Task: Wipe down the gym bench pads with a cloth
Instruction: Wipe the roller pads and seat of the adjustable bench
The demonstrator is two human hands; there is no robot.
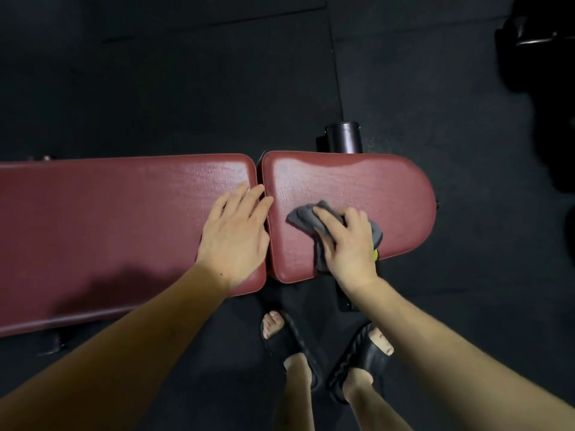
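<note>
The right hand presses a bunched grey cloth onto the short right pad, fingers curled over it, while the left hand lies flat and relaxed on the long left pad, its fingertips reaching the gap between the pads. The cloth looks soft, light and limp, so it is best kept wadded under the palm. The textured pads seem firm and smooth, a sheen on the right one perhaps being damp, so the cloth should glide easily.

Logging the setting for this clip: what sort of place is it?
Most likely a gym. A padded bench with a long red back pad and a rounded seat pad stands on dark floor matting, with what may be dark weight equipment at upper right.
</note>
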